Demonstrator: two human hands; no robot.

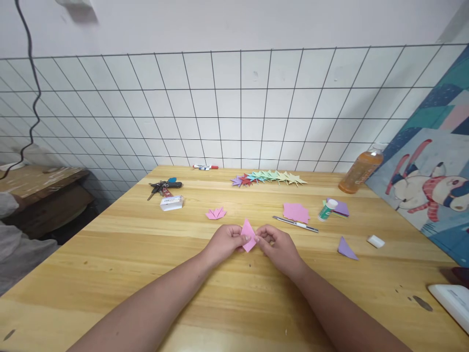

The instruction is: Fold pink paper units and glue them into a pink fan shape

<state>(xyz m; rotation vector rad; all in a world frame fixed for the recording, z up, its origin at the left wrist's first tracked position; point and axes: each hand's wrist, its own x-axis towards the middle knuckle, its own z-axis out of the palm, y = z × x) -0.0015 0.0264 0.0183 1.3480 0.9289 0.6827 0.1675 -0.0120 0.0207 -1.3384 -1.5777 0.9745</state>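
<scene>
A small pink origami paper (248,232), folded to a diamond shape, is held upright just above the wooden table. My left hand (227,240) pinches its left side, thumb across the front. At its right corner, the thumb and fingertips of my right hand (278,248) close on the edge. A folded pink paper piece (216,213) with several points lies beyond my left hand. Behind my right hand are a stack of pink paper squares (296,213) and a slim utility knife (295,224).
A row of colourful folded paper pieces (269,178) lies near the tiled wall. Keys (164,187), a small white box (172,203) and a marker (205,167) are at left. To the right are a glue stick (327,209), purple folded paper (347,249), an eraser (375,241) and a bottle (362,169).
</scene>
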